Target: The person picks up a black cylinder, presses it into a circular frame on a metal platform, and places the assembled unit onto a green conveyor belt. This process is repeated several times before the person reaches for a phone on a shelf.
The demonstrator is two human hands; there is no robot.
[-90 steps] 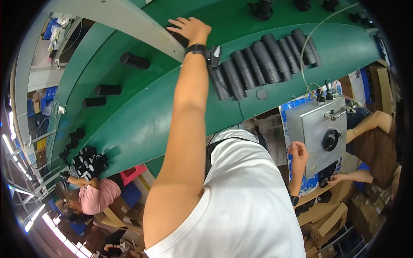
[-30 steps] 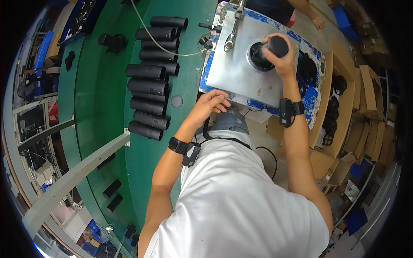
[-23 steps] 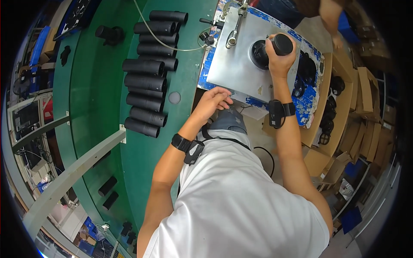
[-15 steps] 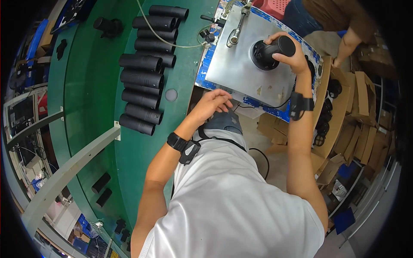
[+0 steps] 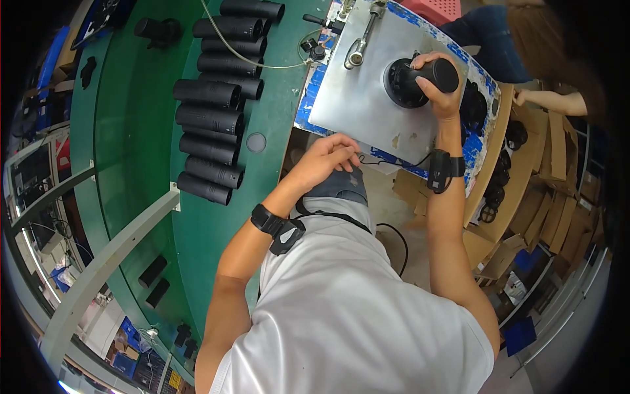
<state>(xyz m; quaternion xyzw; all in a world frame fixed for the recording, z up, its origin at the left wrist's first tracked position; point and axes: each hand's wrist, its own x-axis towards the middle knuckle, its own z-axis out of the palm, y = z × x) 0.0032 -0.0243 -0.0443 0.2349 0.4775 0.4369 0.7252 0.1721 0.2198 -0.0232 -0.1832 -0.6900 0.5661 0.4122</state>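
Note:
My right hand [image 5: 441,88] grips a black cylinder [image 5: 433,74] that sits in a round black socket [image 5: 399,84] on a grey metal plate [image 5: 371,98]. My left hand [image 5: 323,160] rests at the plate's near edge, fingers loosely curled, holding nothing that I can see. Both wrists wear black bands. A row of several black cylinders [image 5: 210,118] lies on the green bench [image 5: 138,131] to the left of my left hand.
A metal lever handle [image 5: 359,46] stands on the plate's far part. A cable [image 5: 243,56] runs over the cylinders. Another person [image 5: 525,46] sits at the upper right. Cardboard boxes [image 5: 518,217] with black parts stand to the right. A grey bar [image 5: 105,262] crosses lower left.
Three seconds ago my left arm reached out across the green bench; since then it has come back beside the plate. My right hand keeps its grip on the black cylinder. The view has shifted slightly.

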